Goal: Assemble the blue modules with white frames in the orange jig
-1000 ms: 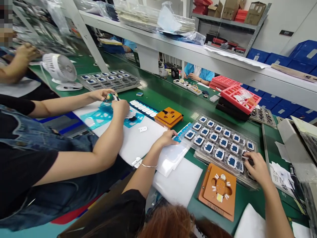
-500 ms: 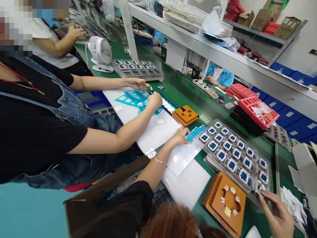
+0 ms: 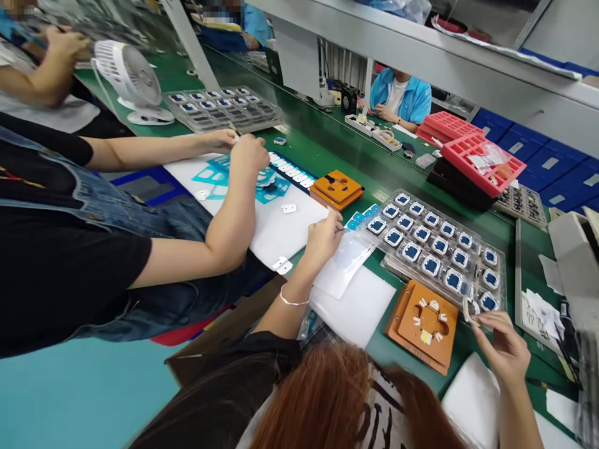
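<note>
My left hand, a bracelet at its wrist, has its fingers pinched together beside a strip of blue labels. Something thin and bluish shows at the fingertips, too small to name. Over the near right corner of the clear tray, my right hand pinches a small pale curved piece. Rows of white square parts with dark blue centres fill this tray. An orange fixture block with a shaped recess lies just left of my right hand.
At left a co-worker's hands work above blue cut sheets on a white mat. A second orange block stands between us. Further off are a white fan, another parts tray and red trays.
My left hand has lifted off the blue labels, fingers now pinched. My right hand still holds the pale piece near the tray corner. The view has shifted, and the co-worker's hands are closer together.
</note>
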Demonstrator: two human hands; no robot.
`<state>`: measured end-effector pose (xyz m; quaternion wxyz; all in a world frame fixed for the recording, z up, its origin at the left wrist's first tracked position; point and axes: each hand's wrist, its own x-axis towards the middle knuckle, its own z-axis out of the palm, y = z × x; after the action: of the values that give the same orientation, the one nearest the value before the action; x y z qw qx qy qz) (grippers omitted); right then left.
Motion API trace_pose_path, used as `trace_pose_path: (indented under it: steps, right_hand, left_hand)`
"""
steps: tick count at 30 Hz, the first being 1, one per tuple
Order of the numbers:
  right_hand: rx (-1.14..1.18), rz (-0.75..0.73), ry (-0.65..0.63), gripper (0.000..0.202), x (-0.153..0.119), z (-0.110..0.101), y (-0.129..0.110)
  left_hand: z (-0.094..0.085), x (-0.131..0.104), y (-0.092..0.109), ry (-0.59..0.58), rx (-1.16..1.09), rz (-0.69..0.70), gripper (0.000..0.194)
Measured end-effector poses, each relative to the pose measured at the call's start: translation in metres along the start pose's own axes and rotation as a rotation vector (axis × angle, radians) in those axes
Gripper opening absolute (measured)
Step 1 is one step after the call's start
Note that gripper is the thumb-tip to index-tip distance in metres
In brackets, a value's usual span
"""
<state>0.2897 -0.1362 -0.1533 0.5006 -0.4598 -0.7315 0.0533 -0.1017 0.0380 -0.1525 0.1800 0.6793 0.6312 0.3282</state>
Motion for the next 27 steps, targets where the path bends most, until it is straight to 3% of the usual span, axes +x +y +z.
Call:
trace_pose_path:
  steps: [3,4,5,8,11,15,19,23,27]
  right_hand:
    - [0.016,-0.072,0.005,0.022,0.005,0.003,-0.009]
    - [0.025,-0.094,-0.013,0.024,0.006,0.004,-0.013]
    - [0.034,-0.113,-0.041,0.025,0.007,0.005,-0.016]
    - [0.038,-0.15,-0.158,0.027,0.007,0.009,-0.026]
    - [-0.013,-0.132,-0.257,0.027,0.007,0.012,-0.032]
    - [-0.033,-0.127,-0.328,0.023,0.006,0.014,-0.035]
    - [-0.105,-0.102,-0.273,0.022,0.007,0.015,-0.036]
    - [-0.164,-0.024,-0.325,0.031,0.007,0.018,-0.038]
    - [-0.141,-0.043,-0.322,0.036,0.006,0.021,-0.039]
  left_hand:
    - [-0.009,-0.033,0.022,0.113,-0.031,0.09,0.022]
    - [-0.009,-0.046,0.033,0.147,-0.058,0.171,0.017]
    - [-0.006,-0.059,0.046,0.181,-0.115,0.339,0.012]
    - [0.012,-0.092,0.084,0.079,-0.26,0.852,0.013]
    - [0.037,-0.11,0.108,-0.085,-0.194,1.062,0.016]
    - [0.056,-0.106,0.113,-0.231,-0.078,1.148,0.015]
    - [0.058,-0.095,0.104,-0.325,-0.063,1.192,0.021]
    - [0.06,-0.093,0.097,-0.334,-0.083,1.225,0.029]
    - [0.063,-0.096,0.098,-0.353,-0.097,1.203,0.037]
